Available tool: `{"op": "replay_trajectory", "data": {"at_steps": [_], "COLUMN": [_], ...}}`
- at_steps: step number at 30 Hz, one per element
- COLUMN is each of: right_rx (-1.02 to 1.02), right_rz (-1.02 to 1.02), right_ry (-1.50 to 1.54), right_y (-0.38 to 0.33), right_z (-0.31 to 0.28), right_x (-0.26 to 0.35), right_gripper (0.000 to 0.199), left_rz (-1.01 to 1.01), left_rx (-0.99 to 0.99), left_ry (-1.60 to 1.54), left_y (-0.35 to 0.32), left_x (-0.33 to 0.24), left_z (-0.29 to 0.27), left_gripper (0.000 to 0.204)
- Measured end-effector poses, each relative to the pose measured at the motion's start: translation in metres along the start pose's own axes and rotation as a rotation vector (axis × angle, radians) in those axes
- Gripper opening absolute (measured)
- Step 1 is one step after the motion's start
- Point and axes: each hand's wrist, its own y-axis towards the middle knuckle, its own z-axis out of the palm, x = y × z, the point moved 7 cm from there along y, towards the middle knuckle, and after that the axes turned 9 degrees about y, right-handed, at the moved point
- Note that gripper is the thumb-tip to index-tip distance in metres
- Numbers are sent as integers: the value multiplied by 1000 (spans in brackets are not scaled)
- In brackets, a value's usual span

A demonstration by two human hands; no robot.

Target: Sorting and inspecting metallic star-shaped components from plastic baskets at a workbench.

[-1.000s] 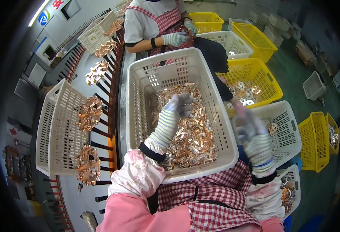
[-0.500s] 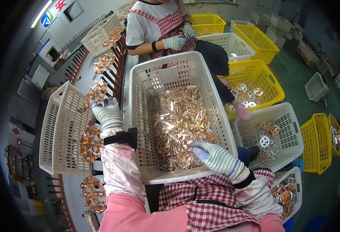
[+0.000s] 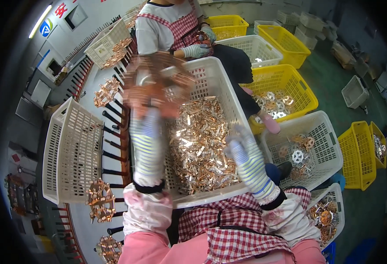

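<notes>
My left hand (image 3: pixel 147 152), in a striped knit glove, is closed on a round, openwork copper-coloured metal part (image 3: pixel 151 94). The part is smeared by motion and hangs over the left far edge of a white plastic crate (image 3: pixel 187 203). Small copper and silver metal strips (image 3: pixel 202 143) fill much of the crate's floor. Along the crate's right side, my right hand (image 3: pixel 248 160), gloved the same way, hovers over the strips. Its fingers are blurred, and I cannot make out anything in them.
At the left runs a row of black pegs (image 3: pixel 112 155) with similar copper parts (image 3: pixel 100 201) on some. Beyond it stands another white crate (image 3: pixel 63 149). Ahead sits a person (image 3: pixel 171 31) in striped gloves. Yellow crates (image 3: pixel 310 88) and a white crate (image 3: pixel 330 169) stand at the right.
My left hand has moved right from the pegs, carrying the copper-coloured metal part over the crate. My right hand has shifted slightly up and right, off the strips.
</notes>
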Motion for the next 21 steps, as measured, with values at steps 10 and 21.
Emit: {"op": "replay_trajectory", "data": {"at_steps": [10,21], "right_rx": [-374,-331], "right_rz": [-237,-180], "right_ry": [203,-130], "right_y": [11,12], "right_z": [-47,-23], "right_x": [19,1], "right_gripper": [35,32], "left_rz": [-347,30], "left_rx": [807,655], "left_ry": [138,272], "left_y": [-65,-49], "left_x": [32,121], "left_z": [77,32], "left_gripper": [46,48]}}
